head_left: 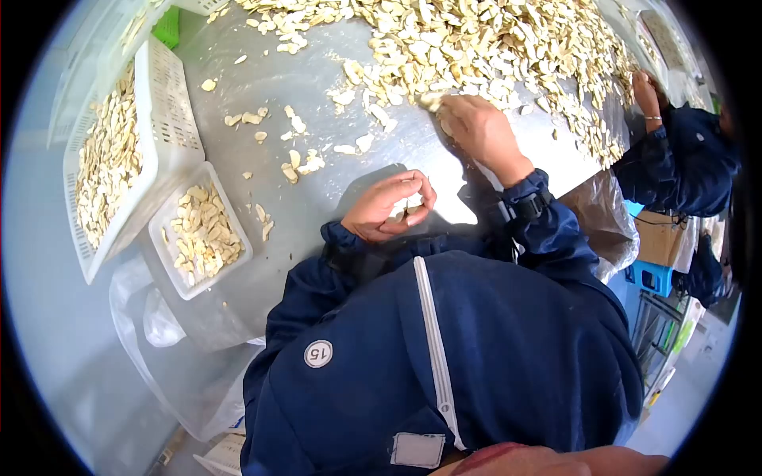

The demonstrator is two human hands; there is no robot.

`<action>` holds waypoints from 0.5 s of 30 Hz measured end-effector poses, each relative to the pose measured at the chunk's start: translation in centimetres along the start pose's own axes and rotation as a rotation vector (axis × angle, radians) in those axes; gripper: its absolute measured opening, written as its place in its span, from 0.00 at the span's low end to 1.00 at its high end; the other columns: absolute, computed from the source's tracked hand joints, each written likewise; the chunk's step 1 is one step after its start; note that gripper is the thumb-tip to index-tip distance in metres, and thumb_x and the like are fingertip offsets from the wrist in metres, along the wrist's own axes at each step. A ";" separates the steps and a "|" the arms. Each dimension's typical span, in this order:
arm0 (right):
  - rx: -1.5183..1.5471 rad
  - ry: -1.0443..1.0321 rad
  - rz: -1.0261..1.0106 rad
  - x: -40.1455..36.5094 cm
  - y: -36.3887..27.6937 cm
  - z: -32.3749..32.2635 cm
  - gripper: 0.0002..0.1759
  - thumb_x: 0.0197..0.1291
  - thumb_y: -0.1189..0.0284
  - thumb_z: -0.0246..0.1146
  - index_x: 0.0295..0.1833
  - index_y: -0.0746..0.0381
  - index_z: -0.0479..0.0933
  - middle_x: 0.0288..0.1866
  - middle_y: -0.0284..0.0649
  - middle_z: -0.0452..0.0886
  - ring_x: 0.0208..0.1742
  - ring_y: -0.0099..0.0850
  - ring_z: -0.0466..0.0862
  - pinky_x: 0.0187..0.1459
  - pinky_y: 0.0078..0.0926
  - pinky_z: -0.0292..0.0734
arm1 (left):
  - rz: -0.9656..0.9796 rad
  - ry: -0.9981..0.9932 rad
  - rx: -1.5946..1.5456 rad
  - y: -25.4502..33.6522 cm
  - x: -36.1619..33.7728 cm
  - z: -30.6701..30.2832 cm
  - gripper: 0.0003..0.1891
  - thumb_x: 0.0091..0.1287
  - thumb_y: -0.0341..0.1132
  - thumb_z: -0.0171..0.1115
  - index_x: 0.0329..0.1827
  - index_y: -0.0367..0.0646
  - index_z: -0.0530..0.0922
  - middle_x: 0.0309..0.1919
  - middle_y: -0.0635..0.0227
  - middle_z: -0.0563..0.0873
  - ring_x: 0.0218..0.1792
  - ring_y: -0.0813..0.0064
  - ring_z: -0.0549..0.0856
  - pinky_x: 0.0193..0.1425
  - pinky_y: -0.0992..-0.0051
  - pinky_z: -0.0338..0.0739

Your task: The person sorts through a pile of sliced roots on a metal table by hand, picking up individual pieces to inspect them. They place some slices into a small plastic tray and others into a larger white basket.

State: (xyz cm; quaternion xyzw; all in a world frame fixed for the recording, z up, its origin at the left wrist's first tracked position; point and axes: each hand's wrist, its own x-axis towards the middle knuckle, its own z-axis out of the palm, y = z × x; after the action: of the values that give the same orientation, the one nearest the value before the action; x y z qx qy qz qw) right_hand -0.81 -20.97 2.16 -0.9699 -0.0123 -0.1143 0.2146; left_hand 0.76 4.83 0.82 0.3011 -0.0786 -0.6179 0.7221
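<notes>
A big heap of pale, thin dried slices (476,51) covers the far side of the metal table (317,87). My right hand (480,133) is at the heap's near edge, its fingertips pinched on a pale slice (431,101). Closer to my body, my left hand (390,206) is curled above the table with whitish slices partly showing between thumb and fingers; how many it holds is hidden. Several loose slices (295,165) lie scattered left of my hands.
At the left, a large white perforated basket (171,99) and a small white tray (248,247) both hold slices. A green object (167,28) stands behind the basket. To the right, a co-worker's hand (647,95) touches the heap, and a clear plastic bag (599,218) hangs by the table edge.
</notes>
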 end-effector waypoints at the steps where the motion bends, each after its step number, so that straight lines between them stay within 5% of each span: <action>1: 0.012 0.026 0.021 -0.4 0.3 -0.2 0.16 0.70 0.67 0.67 0.60 0.58 0.85 0.48 0.46 0.90 0.48 0.50 0.89 0.49 0.42 0.86 | -0.009 -0.003 -0.006 0.0 0.0 -0.1 0.14 0.87 0.40 0.45 0.49 0.40 0.76 0.43 0.63 0.77 0.29 0.85 0.72 0.18 0.88 0.55; 6: 0.287 -0.083 0.286 -3.1 0.5 -3.3 0.18 0.76 0.71 0.61 0.67 0.58 0.82 0.48 0.50 0.90 0.47 0.47 0.91 0.50 0.38 0.85 | -0.029 -0.015 -0.024 -0.2 0.3 -0.2 0.18 0.88 0.44 0.45 0.51 0.39 0.78 0.32 0.66 0.77 0.20 0.90 0.61 0.20 0.87 0.53; 8: 0.336 -0.156 0.384 -3.5 0.4 -4.7 0.22 0.76 0.74 0.59 0.72 0.56 0.80 0.54 0.50 0.89 0.50 0.46 0.91 0.54 0.36 0.84 | -0.047 -0.037 -0.049 -0.1 0.2 -0.6 0.16 0.87 0.42 0.46 0.49 0.39 0.76 0.39 0.64 0.77 0.26 0.87 0.68 0.18 0.87 0.54; 11: 0.190 0.141 0.361 -4.4 3.2 -4.1 0.22 0.74 0.75 0.61 0.71 0.57 0.81 0.57 0.52 0.88 0.52 0.51 0.89 0.57 0.39 0.84 | -0.032 -0.026 -0.053 -0.3 0.3 -0.7 0.15 0.87 0.41 0.48 0.48 0.39 0.76 0.42 0.62 0.77 0.29 0.85 0.72 0.17 0.87 0.54; 15: 0.150 0.055 0.334 -4.6 1.3 -4.0 0.19 0.70 0.71 0.67 0.65 0.57 0.84 0.54 0.50 0.89 0.55 0.49 0.87 0.58 0.40 0.83 | -0.012 -0.022 -0.066 -0.6 0.5 -0.9 0.14 0.86 0.40 0.49 0.48 0.39 0.76 0.42 0.62 0.77 0.30 0.83 0.74 0.18 0.86 0.55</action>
State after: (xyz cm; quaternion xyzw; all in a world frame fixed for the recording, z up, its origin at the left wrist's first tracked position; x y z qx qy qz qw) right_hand -6.11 -23.73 4.13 -0.9363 0.1462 -0.1020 0.3026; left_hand 0.82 4.64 -0.30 0.2706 -0.0643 -0.6276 0.7272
